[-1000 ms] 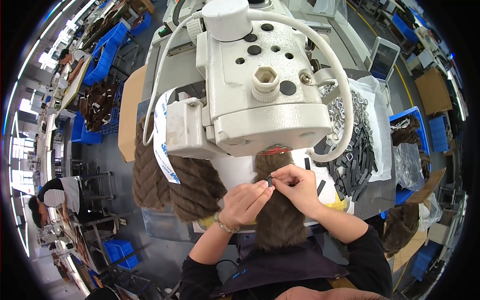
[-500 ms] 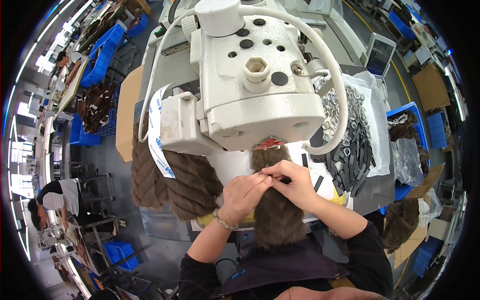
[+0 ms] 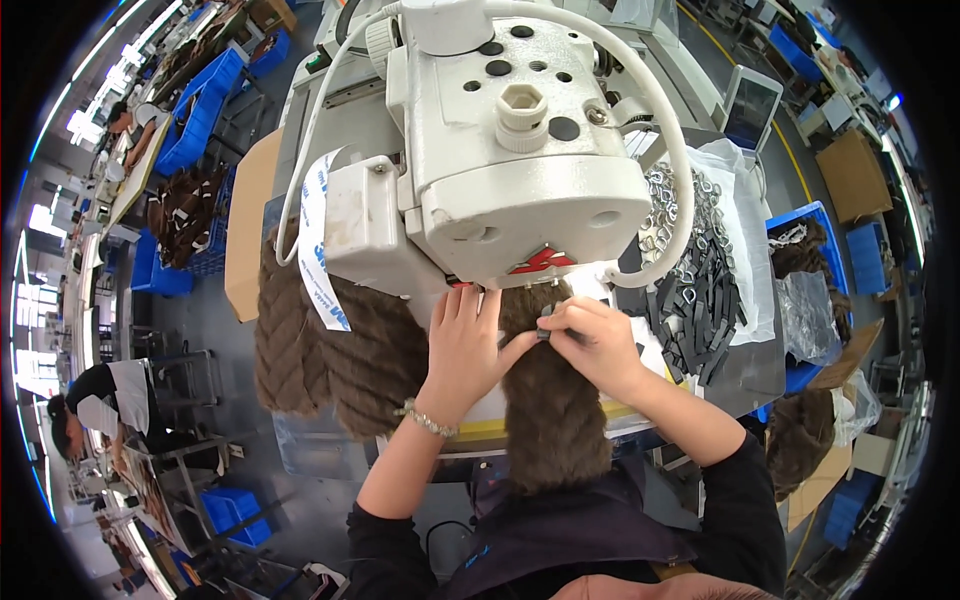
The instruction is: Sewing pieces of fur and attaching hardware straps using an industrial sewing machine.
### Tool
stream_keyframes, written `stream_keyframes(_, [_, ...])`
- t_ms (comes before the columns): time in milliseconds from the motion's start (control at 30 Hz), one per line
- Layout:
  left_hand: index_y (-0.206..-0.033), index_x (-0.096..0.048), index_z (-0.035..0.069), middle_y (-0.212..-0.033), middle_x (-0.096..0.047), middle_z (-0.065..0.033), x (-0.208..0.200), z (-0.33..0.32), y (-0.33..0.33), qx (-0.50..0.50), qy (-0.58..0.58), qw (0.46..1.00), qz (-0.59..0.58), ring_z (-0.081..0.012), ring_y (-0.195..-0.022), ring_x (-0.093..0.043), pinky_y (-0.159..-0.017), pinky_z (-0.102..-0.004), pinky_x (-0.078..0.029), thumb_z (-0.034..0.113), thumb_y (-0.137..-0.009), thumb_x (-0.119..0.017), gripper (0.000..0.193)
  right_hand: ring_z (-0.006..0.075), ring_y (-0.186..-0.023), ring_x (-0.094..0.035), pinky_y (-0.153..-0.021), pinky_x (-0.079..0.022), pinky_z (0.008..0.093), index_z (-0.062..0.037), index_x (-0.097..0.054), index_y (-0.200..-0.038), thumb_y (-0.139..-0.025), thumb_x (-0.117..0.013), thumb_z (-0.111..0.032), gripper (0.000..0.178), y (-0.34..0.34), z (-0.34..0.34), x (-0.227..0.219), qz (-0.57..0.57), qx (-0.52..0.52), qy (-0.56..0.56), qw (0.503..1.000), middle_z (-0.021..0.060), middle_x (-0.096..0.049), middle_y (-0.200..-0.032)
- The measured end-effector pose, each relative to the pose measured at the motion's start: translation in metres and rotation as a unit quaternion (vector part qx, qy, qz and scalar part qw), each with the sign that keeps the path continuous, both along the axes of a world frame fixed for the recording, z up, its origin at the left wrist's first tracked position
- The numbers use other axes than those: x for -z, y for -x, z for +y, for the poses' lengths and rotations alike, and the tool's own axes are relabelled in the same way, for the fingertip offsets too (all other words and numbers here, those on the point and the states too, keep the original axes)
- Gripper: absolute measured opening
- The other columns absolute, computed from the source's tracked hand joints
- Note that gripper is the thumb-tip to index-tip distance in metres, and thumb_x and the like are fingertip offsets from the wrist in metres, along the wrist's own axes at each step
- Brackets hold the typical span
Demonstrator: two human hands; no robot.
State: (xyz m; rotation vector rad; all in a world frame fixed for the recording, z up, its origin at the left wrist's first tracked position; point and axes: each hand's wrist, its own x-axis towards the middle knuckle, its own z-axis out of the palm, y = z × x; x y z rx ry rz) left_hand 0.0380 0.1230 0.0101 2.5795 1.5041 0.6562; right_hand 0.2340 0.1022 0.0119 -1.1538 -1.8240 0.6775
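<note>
A brown fur strip point(image 3: 558, 430) runs from under the head of a white sewing machine point(image 3: 530, 215) toward my body. My left hand point(image 3: 462, 350) lies with its fingers stretched toward the machine, along the strip's left edge. Its thumb reaches over the fur, close to my right fingertips. My right hand point(image 3: 600, 345) pinches a small dark strap point(image 3: 545, 325) between thumb and fingers, over the fur just in front of the machine. Whether the strap holds a metal ring is hidden. The needle area is covered by the machine head.
More brown fur point(image 3: 345, 360) lies left on the table. Right of the machine are piled black straps point(image 3: 705, 320) and metal rings point(image 3: 665, 215) beside white plastic sheeting point(image 3: 745, 250). A blue crate point(image 3: 822, 225) stands farther right. Another person point(image 3: 110, 400) works at far left.
My left hand has opened from a pinch and spread forward along the fur's edge. My right hand stays pinched, slightly lower and right, with the dark strap now visible.
</note>
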Motion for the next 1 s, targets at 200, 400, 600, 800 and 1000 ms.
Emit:
stream_keyframes(200, [-0.11,-0.061,0.001,-0.085,-0.061,-0.0115,0.02,0.016,-0.004,-0.007,0.032,0.998,0.06,-0.0271,-0.084,-0.058,-0.077,-0.0402,-0.045,0.045,-0.084,-0.067,0.052,0.0252,-0.079,-0.061,-0.074,-0.05,0.0325,-0.0031,-0.065,-0.088,-0.073,-0.067,0.008,0.019,-0.013,0.014,0.007,-0.056,-0.031,0.014,0.998,0.0075,-0.06,-0.081])
stream_keyframes(400, [-0.111,-0.064,0.003,-0.094,-0.06,-0.0057,0.027,0.011,-0.004,0.032,-0.111,0.992,0.054,-0.0228,-0.081,-0.056,-0.073,-0.0377,-0.046,0.03,-0.084,-0.069,0.038,0.0272,-0.081,-0.06,-0.076,-0.048,0.0359,-0.0052,-0.067,-0.084,-0.072,-0.068,0.003,0.015,-0.01,0.029,0.011,-0.067,-0.094,0.019,0.993,0.007,-0.061,-0.082])
stream_keyframes(600, [-0.109,-0.065,0.003,-0.095,-0.059,-0.0039,0.024,0.012,-0.006,0.023,-0.103,0.992,0.062,-0.0209,-0.08,-0.054,-0.071,-0.0359,-0.045,0.027,-0.083,-0.069,0.035,0.0284,-0.081,-0.06,-0.073,-0.049,0.037,-0.0058,-0.067,-0.084,-0.073,-0.07,0.001,0.013,-0.006,0.028,0.011,-0.082,-0.087,0.002,0.993,0.0077,-0.061,-0.082])
stream_keyframes(800, [-0.101,-0.067,0.006,-0.097,-0.063,-0.006,0.021,0.01,-0.008,0.005,-0.062,0.997,0.039,-0.0247,-0.095,-0.058,-0.082,-0.0399,-0.046,0.022,-0.082,-0.07,0.025,0.0296,-0.081,-0.064,-0.071,-0.052,0.036,-0.0041,-0.067,-0.087,-0.077,-0.068,0.001,0.011,-0.01,0.035,0.009,-0.076,-0.098,0.023,0.992,0.0109,-0.065,-0.086])
stream_keyframes(1000, [-0.099,-0.068,0.008,-0.092,-0.065,-0.0048,0.019,0.008,-0.007,0.007,-0.048,0.998,0.042,-0.0238,-0.087,-0.061,-0.079,-0.0389,-0.046,0.022,-0.081,-0.07,0.023,0.0312,-0.083,-0.061,-0.073,-0.049,0.0381,-0.0058,-0.057,-0.091,-0.08,-0.063,-0.003,0.013,-0.014,0.036,0.021,-0.056,-0.167,0.029,0.984,0.0082,-0.059,-0.087])
